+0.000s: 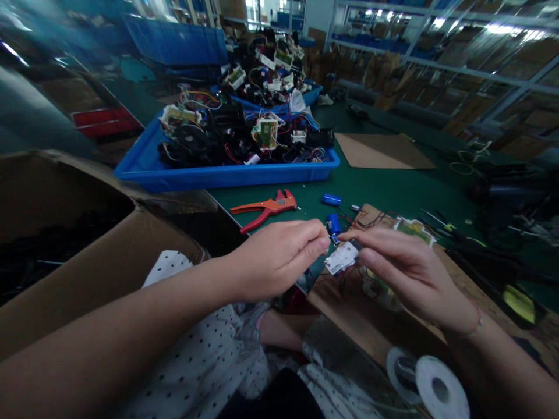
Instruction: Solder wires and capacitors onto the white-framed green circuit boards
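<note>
My left hand (286,253) is closed, thumb pressed against the bent fingers. What it pinches, if anything, is hidden. My right hand (410,273) has its thumb and forefinger at the right end of a small part with a white printed label (342,259), which is tilted between both hands. Just beyond the fingertips is a blue cylinder (333,223) with thin leads. Another blue cylinder (331,199) lies further back on the green bench. Orange-red wire strippers (266,208) lie left of these, beyond my left hand.
Blue trays (227,176) hold black assemblies, circuit boards and wires. A cardboard sheet (384,151) lies behind. At the left stands an open cardboard box (87,250). White spools (441,387) are at the lower right, near black parts and tools on the bench.
</note>
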{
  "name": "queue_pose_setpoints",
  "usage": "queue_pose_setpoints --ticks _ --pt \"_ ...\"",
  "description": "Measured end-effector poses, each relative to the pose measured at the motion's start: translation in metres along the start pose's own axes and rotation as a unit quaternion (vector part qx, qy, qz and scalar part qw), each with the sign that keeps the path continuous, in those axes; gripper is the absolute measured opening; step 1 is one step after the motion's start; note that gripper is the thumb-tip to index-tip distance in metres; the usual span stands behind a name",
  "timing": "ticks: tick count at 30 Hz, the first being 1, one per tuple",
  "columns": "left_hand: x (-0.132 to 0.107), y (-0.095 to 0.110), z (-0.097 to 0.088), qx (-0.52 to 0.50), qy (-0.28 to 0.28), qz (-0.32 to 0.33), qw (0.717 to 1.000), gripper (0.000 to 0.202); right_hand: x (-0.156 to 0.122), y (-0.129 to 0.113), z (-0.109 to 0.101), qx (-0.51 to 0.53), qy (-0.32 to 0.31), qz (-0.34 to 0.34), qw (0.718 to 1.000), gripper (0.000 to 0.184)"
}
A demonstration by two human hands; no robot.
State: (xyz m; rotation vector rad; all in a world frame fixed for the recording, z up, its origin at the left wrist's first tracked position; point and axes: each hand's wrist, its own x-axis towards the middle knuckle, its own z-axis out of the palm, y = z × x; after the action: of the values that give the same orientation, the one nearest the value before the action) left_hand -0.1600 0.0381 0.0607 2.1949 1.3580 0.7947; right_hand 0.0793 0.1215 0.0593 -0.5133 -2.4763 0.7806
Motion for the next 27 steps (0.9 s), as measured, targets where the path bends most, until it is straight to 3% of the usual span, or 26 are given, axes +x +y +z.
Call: queue_pose_setpoints --ticks 2,6,14,17,21,24,27 --pt "-0.001 -0.002 0.002 -0.004 -0.025 0.012 1.0 0.027 0.0 0.001 -0.001 -0.002 0.001 0.005 1.0 0.031" --pt "-0.003 -0.003 0.005 0.025 -0.02 0.032 0.999 0.027 0.0 0.001 0.0 -0.008 0.007 0.014 1.0 0.03" --pt "-0.003 0.003 0.01 0.194 -0.022 0.067 0.978 0.03 0.002 -0.005 0.006 -0.02 0.029 0.024 0.999 0.028" --pt "-0.004 0.008 0.013 0.203 -0.007 0.071 0.977 0.028 0.002 -0.008 0.006 -0.025 0.033 0.021 0.999 0.027" --pt "-0.002 0.007 0.014 0.105 0.013 -0.013 0.994 0.02 0.001 -0.01 0.001 -0.006 -0.001 -0.017 1.0 0.027" --pt "0.003 -0.003 0.009 0.078 0.07 -0.089 0.99 0.017 0.001 -0.009 -0.001 0.0 -0.02 -0.029 0.999 0.028" --pt "0.007 -0.014 0.004 0.072 0.107 -0.107 0.986 0.027 0.001 -0.006 0.001 -0.013 -0.013 -0.028 0.999 0.032"
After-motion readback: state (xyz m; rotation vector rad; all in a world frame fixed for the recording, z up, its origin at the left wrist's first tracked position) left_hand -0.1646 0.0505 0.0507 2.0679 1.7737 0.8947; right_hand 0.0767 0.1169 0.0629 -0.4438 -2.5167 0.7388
